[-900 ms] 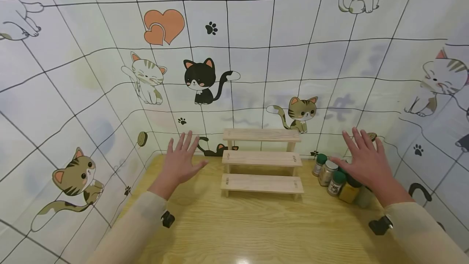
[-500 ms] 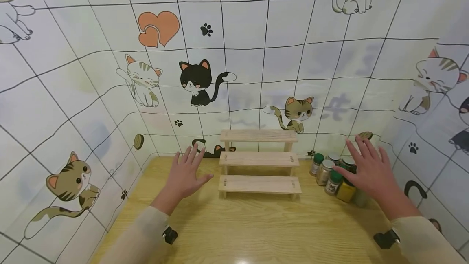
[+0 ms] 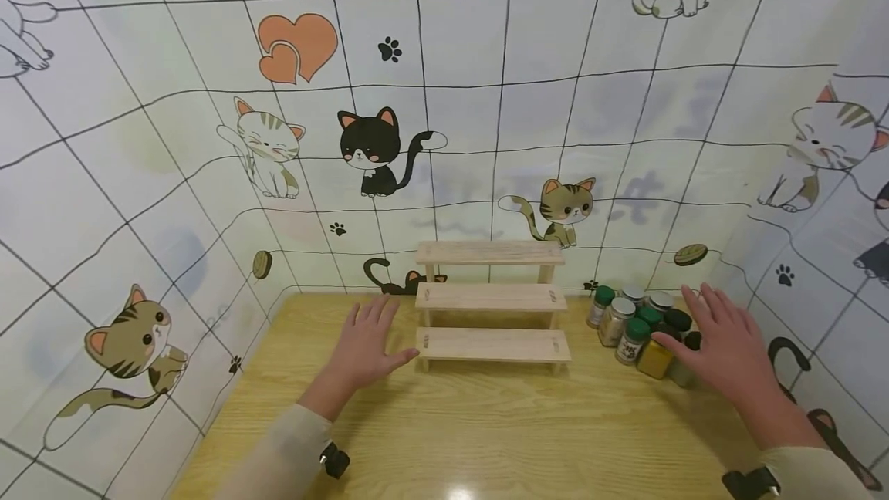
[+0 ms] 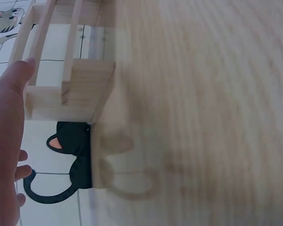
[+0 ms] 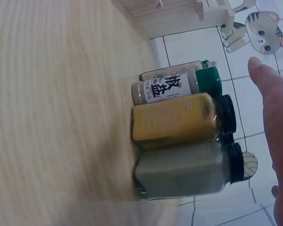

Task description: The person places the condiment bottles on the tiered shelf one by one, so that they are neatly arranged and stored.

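Note:
A three-tier wooden rack stands against the back wall, its tiers bare. My left hand hovers at the rack's left side with fingers spread and nothing in it; in the left wrist view its thumb overlaps the rack. To the rack's right, several spice jars are grouped. Among them are a green-capped jar with a white label, a jar of yellow powder with a black lid, and a greyish jar. My right hand, fingers extended and holding nothing, is just right of the jars, overlapping them slightly.
The light wood table spreads in front of the rack. A white tiled wall covering with cartoon cats encloses the back and both sides. Dark wrist cameras are worn at both sleeves.
Both hands have come lower and nearer the table. The left has shifted right toward the rack; the right has moved right and down, uncovering more of the jars.

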A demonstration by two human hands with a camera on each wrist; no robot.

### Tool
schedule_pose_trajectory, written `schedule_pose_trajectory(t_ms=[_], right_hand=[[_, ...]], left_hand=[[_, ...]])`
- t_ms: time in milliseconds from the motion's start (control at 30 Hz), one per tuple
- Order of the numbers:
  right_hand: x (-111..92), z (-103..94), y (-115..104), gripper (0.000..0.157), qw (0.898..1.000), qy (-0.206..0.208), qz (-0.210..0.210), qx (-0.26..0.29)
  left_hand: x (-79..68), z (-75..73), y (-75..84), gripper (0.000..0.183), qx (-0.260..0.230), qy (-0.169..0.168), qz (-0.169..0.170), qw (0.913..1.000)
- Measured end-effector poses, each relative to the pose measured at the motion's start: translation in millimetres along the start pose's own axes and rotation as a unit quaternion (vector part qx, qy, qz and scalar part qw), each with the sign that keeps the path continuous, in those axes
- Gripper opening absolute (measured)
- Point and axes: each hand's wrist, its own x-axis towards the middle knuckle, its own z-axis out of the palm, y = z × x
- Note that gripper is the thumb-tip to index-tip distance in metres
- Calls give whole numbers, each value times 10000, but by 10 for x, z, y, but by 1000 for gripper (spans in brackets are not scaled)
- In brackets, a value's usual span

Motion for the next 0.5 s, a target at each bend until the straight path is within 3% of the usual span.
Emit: schedule_pose_trajectory(t_ms=[300, 500], right_hand=[[-220, 126, 100, 101, 9931, 410, 446, 1006], [-334, 173, 97, 94, 9760, 302, 1209, 1784]], left_hand=[[27, 260, 104, 105, -418, -141, -16, 9990], [60, 362, 166, 104, -837, -149, -22, 9964]])
